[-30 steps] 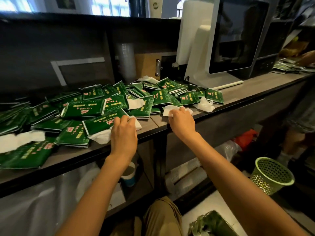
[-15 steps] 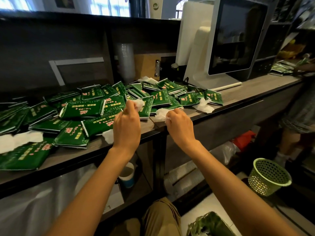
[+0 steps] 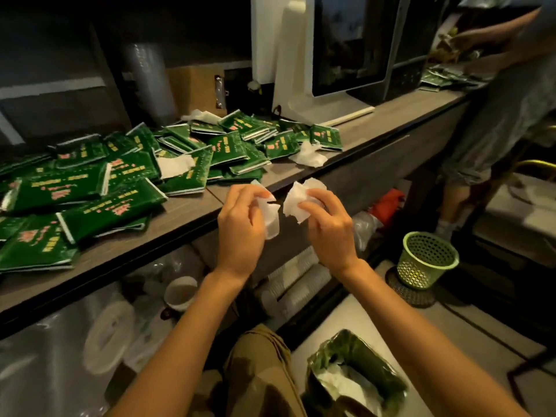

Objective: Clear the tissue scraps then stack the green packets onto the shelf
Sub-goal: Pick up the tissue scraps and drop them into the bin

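Several green packets point(image 3: 114, 188) lie in a loose heap across the wooden shelf point(image 3: 186, 212). My left hand point(image 3: 240, 227) grips a white tissue scrap point(image 3: 270, 218) just off the shelf's front edge. My right hand point(image 3: 328, 227) holds another crumpled tissue scrap point(image 3: 296, 203) close beside it. More white scraps lie among the packets: one in the middle point(image 3: 174, 165), one near the right end point(image 3: 308, 156) and one at the back point(image 3: 200, 115).
A bin lined with a green bag point(image 3: 358, 374) holding tissue stands on the floor below my hands. A green mesh basket point(image 3: 427, 260) stands to the right. A white screen terminal point(image 3: 340, 55) occupies the shelf's right part. Another person point(image 3: 508, 94) works at the far right.
Both hands have lifted a tissue scrap each off the shelf and drawn back toward me, now held together in front of the shelf edge. The view has tilted down, showing the bin.
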The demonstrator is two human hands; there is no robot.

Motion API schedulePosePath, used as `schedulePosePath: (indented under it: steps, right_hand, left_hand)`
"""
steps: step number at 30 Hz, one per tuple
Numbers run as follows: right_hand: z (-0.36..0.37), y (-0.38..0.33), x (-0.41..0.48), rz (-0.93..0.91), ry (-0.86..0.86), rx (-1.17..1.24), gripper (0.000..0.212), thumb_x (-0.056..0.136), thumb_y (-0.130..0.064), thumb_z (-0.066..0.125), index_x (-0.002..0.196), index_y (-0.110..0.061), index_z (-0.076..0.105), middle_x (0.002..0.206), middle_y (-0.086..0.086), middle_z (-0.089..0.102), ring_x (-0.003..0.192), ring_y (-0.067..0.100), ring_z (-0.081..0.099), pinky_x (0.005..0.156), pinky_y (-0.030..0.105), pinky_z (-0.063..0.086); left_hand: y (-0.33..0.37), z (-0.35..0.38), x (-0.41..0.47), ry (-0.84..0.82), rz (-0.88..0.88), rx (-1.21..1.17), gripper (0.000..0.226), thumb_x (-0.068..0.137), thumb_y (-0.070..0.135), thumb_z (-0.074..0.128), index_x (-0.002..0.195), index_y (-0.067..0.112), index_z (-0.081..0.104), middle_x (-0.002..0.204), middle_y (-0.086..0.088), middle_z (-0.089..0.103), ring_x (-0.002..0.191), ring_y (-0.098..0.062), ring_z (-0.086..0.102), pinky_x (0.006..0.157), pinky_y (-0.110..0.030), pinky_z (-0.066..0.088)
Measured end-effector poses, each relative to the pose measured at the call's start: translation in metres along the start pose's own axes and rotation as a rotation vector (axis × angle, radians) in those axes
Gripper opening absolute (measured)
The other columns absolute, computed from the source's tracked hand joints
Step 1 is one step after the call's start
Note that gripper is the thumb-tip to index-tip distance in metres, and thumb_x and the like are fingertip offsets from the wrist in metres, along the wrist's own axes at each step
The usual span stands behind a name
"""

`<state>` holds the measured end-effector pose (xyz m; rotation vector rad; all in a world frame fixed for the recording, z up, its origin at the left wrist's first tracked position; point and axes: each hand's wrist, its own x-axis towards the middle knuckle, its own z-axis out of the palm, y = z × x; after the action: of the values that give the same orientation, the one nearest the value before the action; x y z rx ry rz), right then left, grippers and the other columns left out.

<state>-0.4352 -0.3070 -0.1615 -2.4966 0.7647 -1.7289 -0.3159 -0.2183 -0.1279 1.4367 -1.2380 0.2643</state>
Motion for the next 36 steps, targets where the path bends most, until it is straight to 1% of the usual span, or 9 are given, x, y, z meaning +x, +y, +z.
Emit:
schedulePosePath:
  steps: [6,11,13,16,20,22,28,34,36]
  right_hand:
    - [-0.043,0.053,-0.076,0.147,-0.027,-0.023,0.021,0.080,0.000,0.047,0.085,0.002,0.067,0.116,0.014,0.048,0.102,0.026,0.054,0.088,0.028,0.047]
    - [-0.071,0.087,-0.151,0.356,-0.144,-0.111,0.020,0.078,-0.004,0.045,0.092,-0.002,0.060,0.116,0.012,0.046,0.102,0.026,0.051,0.087,0.025,0.043]
    - [-0.081,0.097,-0.184,0.497,-0.264,-0.141,0.023,0.080,-0.009,0.045,0.088,0.001,0.064,0.113,0.020,0.054,0.099,0.024,0.052,0.081,0.024,0.044]
    - [-0.090,0.113,-0.233,0.795,-0.431,-0.166,0.022,0.084,-0.010,0.050,0.088,0.004,0.065,0.111,0.024,0.056,0.088,0.035,0.060,0.073,0.028,0.047]
    - [-0.092,0.126,-0.287,1.074,-0.751,-0.210,0.028,0.092,-0.012,0.047,0.109,0.006,0.060,0.121,0.018,0.048,0.101,0.035,0.054,0.086,0.034,0.042]
    - [-0.090,0.131,-0.313,1.171,-0.933,-0.198,0.031,0.093,-0.013,0.045,0.115,0.006,0.058,0.126,0.018,0.046,0.108,0.034,0.051,0.094,0.036,0.040]
    - [-0.071,0.129,-0.355,1.299,-1.149,-0.125,0.035,0.091,-0.011,0.044,0.121,0.005,0.052,0.128,0.019,0.042,0.115,0.035,0.047,0.098,0.036,0.037]
    - [-0.056,0.123,-0.370,1.314,-1.228,-0.061,0.041,0.091,-0.013,0.046,0.129,0.003,0.044,0.139,0.020,0.034,0.127,0.035,0.038,0.105,0.035,0.032]
    - [-0.055,0.123,-0.370,1.322,-1.270,-0.040,0.052,0.092,-0.014,0.046,0.140,0.001,0.032,0.149,0.020,0.023,0.136,0.034,0.028,0.110,0.035,0.027]
  left_hand:
    - [0.010,0.076,-0.058,-0.261,0.071,-0.117,0.021,0.077,-0.010,0.055,0.090,-0.002,0.068,0.094,-0.009,0.061,0.090,-0.007,0.053,0.085,0.000,0.035]
    - [-0.001,0.136,-0.114,-0.578,0.020,-0.133,0.029,0.077,-0.008,0.057,0.104,-0.004,0.065,0.107,-0.017,0.063,0.103,-0.015,0.055,0.091,-0.008,0.036]
    - [-0.005,0.156,-0.138,-0.747,-0.075,-0.114,0.036,0.079,-0.008,0.055,0.114,-0.004,0.062,0.118,-0.018,0.059,0.111,-0.025,0.055,0.094,-0.018,0.037]
    - [-0.015,0.184,-0.171,-0.935,-0.195,-0.030,0.035,0.086,-0.005,0.052,0.120,-0.002,0.059,0.122,-0.017,0.058,0.114,-0.028,0.055,0.093,-0.021,0.035]
    - [-0.030,0.209,-0.205,-1.092,-0.334,0.051,0.016,0.085,-0.004,0.050,0.093,-0.002,0.064,0.096,-0.015,0.064,0.092,-0.028,0.060,0.070,-0.021,0.037]
    - [-0.036,0.219,-0.224,-1.153,-0.374,0.095,0.013,0.087,-0.003,0.051,0.090,-0.002,0.064,0.094,-0.016,0.063,0.090,-0.028,0.059,0.067,-0.022,0.035]
    - [-0.060,0.229,-0.267,-1.380,-0.353,0.218,0.028,0.092,0.001,0.045,0.115,0.001,0.061,0.118,-0.017,0.060,0.109,-0.030,0.056,0.093,-0.035,0.043]
    - [-0.073,0.229,-0.296,-1.505,-0.531,0.200,0.039,0.095,-0.001,0.038,0.132,0.001,0.049,0.134,-0.019,0.050,0.124,-0.029,0.047,0.102,-0.028,0.033]
    - [-0.075,0.231,-0.302,-1.578,-0.561,0.203,0.048,0.093,-0.003,0.040,0.141,0.003,0.036,0.146,-0.019,0.036,0.134,-0.030,0.035,0.109,-0.031,0.026]
